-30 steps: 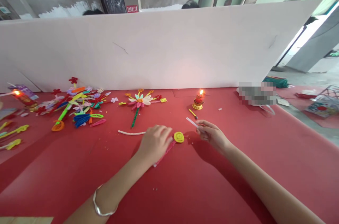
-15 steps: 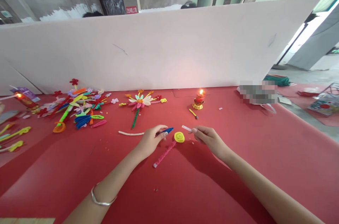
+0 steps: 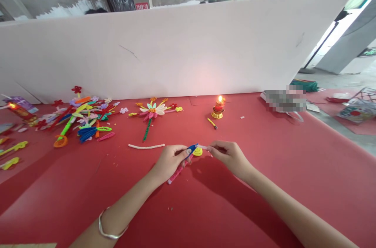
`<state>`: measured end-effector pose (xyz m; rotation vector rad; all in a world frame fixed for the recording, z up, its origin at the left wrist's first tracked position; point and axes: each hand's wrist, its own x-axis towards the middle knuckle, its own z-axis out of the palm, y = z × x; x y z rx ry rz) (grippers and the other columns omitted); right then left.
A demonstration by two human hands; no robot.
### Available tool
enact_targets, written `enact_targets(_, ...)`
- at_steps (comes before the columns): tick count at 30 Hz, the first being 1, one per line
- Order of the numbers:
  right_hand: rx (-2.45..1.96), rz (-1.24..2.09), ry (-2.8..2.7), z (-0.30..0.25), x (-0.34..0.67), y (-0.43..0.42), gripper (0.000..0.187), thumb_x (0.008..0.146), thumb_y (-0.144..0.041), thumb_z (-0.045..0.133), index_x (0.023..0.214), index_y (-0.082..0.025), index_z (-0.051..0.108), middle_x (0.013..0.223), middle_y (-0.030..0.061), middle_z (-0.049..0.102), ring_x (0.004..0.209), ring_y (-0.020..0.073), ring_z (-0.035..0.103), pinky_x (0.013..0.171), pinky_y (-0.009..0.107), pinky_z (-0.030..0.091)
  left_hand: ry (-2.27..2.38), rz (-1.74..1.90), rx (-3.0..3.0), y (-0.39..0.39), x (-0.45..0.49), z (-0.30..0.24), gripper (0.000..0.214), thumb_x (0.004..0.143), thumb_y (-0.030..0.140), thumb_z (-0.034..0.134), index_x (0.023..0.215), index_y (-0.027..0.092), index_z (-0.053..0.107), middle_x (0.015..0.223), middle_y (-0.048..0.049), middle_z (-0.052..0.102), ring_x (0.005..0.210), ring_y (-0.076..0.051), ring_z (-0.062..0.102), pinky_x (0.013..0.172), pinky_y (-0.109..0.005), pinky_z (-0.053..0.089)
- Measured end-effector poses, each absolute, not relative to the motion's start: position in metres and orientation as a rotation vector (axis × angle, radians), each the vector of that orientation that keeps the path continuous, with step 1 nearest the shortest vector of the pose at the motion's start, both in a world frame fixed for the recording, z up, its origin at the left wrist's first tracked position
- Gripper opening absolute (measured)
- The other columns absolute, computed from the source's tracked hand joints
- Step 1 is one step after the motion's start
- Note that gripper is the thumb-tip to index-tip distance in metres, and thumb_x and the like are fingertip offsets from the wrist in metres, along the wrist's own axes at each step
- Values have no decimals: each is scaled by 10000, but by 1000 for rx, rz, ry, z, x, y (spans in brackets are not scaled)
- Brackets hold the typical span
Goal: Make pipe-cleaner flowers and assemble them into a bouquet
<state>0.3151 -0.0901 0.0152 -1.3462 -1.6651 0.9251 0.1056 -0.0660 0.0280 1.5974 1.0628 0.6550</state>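
My left hand pinches a blue pipe-cleaner petal, its tip pointing right. Between the fingers of my right hand is a thin translucent glue stick, whose end touches the petal's tip. Below and behind them lies a yellow coiled pipe-cleaner flower head with a pink wrapped stem, partly covered by my left hand. A white pipe cleaner rests left of my hands. Farther back a red candle burns on a gold base, with a short yellow stick in front.
A finished-looking pipe-cleaner flower lies at the back. To its left is a heap of colourful pipe-cleaner pieces, and a second lit candle. A white board stands along the red table's far edge. A blurred-out packet sits back right.
My hands have come together. The glue stick's end, apart from the blue petal before, now meets its tip. My left hand now covers part of the yellow flower and pink stem.
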Motion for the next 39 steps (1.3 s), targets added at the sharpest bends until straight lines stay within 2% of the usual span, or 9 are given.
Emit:
enact_targets(8,-1373,880,-1670,19,314,-92,285,800,-418,512,676,-180,610,559,-24,409,528,100,316,490,237,272,1112,693,1670,-76,111,39,301,832,408,491,770,159,648,609,11,582,495,-89,451,491,-206,359)
enact_targets(14,-1370,623,-1725,18,312,-94,200,788,-324,528,672,-192,622,553,-11,483,518,103,378,492,233,301,1159,689,1707,-79,112,39,289,837,395,481,776,165,644,585,16,571,459,-84,429,457,-202,341)
enact_targets(20,-1314,400,-1816,15,310,-96,140,773,-232,517,673,-187,605,557,-13,488,494,88,387,493,208,328,1176,690,1747,-81,113,39,307,843,399,464,793,158,647,581,7,569,468,-89,442,434,-192,326)
enact_targets(26,-1221,64,-1878,12,307,-97,181,773,-164,476,600,-179,528,534,-36,409,466,71,310,458,188,270,1172,695,1766,-84,115,41,316,845,398,455,781,156,648,599,8,588,475,-86,457,449,-189,333)
enact_targets(36,-1224,-381,-2098,11,315,-94,277,826,-120,416,581,-176,532,526,-23,417,479,81,316,474,232,188,1169,700,1762,-80,112,37,327,849,409,452,745,157,632,561,17,529,479,-87,427,456,-191,331)
enact_targets(39,-1386,-300,-2088,7,330,-82,285,833,-159,407,567,-177,509,544,-8,448,485,89,334,467,251,153,1113,721,1727,-78,110,38,326,848,414,462,769,151,638,605,3,559,514,-92,455,499,-200,363)
